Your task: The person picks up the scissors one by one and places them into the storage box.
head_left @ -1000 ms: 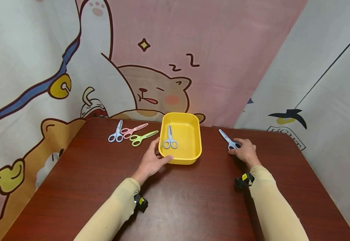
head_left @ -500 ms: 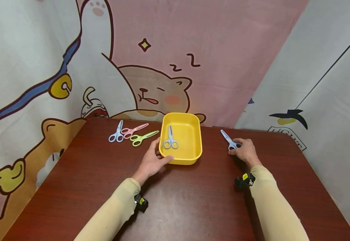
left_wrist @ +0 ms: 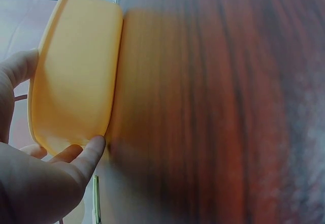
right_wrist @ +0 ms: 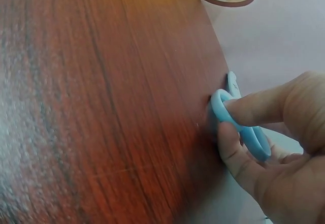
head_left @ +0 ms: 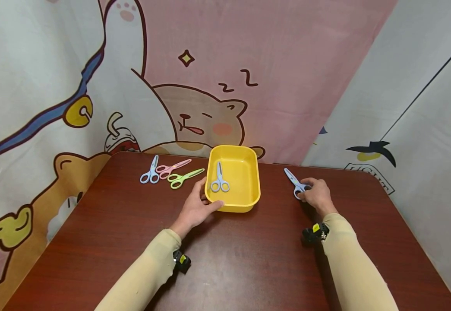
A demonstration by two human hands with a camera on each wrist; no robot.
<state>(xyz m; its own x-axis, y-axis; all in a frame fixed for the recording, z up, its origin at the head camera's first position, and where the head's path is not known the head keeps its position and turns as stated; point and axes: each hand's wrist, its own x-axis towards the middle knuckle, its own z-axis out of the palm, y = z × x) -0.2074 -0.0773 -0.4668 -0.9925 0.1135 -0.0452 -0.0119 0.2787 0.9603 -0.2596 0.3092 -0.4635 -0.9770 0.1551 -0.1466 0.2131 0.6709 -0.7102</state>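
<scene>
1. Head view, right side: the right grip point(head_left: 316, 194) is narrow and pinches the blue scissors point(head_left: 293, 177) by the handle, at the right part of the worktop point(head_left: 241, 246). The blades point away and to the left. Change from the frame half a second earlier: more of the near finger ring shows beside the fingertips.
2. Head view, centre: the left grip point(head_left: 196, 208) holds the near left corner of the yellow tray point(head_left: 242, 188), thumb at the near rim. Grey-blue scissors point(head_left: 219, 176) lie inside, toward the left wall. No change is visible here.
3. Head view, left side: pale blue scissors point(head_left: 152, 171), pink scissors point(head_left: 172, 167) and green scissors point(head_left: 184, 176) lie close together beside the tray, positions unchanged.
4. Left wrist view: the thumb meets the tray rim; one fingertip touches the lower corner, near the base.
5. Right wrist view: the fingertips meet at the light blue handle; the blades are mostly hidden.
</scene>
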